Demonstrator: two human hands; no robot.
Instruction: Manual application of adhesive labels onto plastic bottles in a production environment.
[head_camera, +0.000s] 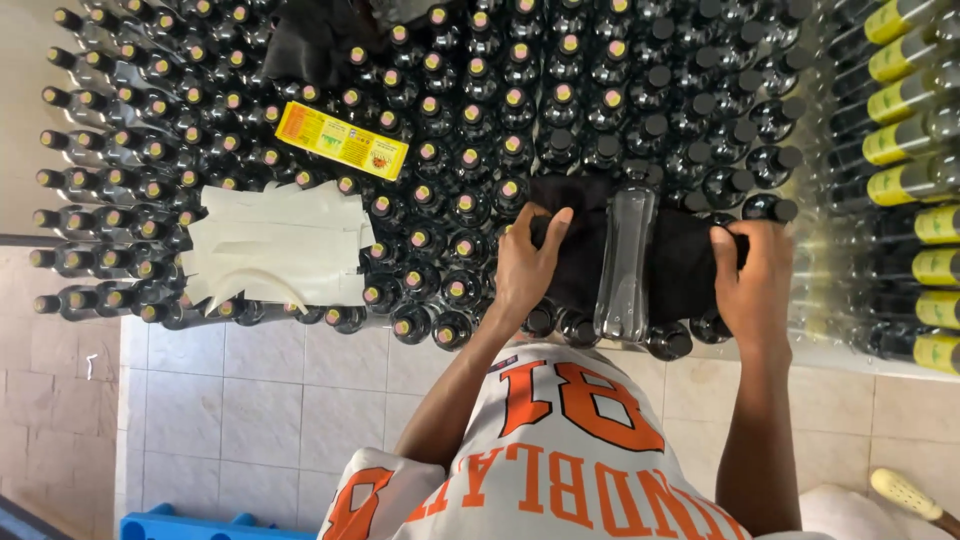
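Note:
A clear empty plastic bottle lies on its side across a black cloth, which is spread over the caps of many upright dark bottles. My left hand presses on the cloth's left edge, fingers bent over it. My right hand grips the cloth's right edge. The bottle rests between my two hands, touching neither.
A yellow label strip and white backing sheets lie on the bottle tops to the left. Labelled bottles lie stacked on the right. White floor tiles and a blue crate are below.

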